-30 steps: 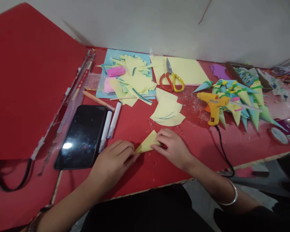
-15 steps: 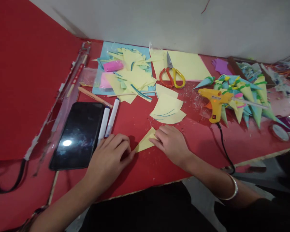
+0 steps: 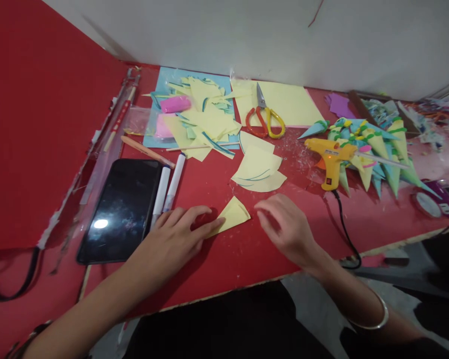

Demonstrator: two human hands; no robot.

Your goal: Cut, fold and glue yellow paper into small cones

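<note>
A folded yellow paper wedge point(image 3: 235, 216) lies on the red table near its front edge, narrow end to the left. My left hand point(image 3: 179, 233) rests beside it, fingers apart, with a fingertip pressing on the wedge's narrow part. To the right of the wedge, my right hand point(image 3: 284, 223) is off the paper, its fingers curled but apart and nothing between them. Just behind lie overlapping yellow paper pieces point(image 3: 260, 172) with blue curved lines. A yellow glue gun point(image 3: 332, 162) lies to the right, beside a pile of small paper cones point(image 3: 383, 144).
Red-and-yellow scissors point(image 3: 265, 117) lie on a yellow sheet point(image 3: 295, 102) at the back. Paper scraps point(image 3: 205, 109) cover a blue sheet. A black phone point(image 3: 121, 212) and white markers point(image 3: 174, 182) are on the left. The glue gun's cord point(image 3: 346, 229) runs over the front edge.
My right hand has let go of the folded paper and moved right. My left fingertip has shifted onto the paper, whose wide end now shows uncovered.
</note>
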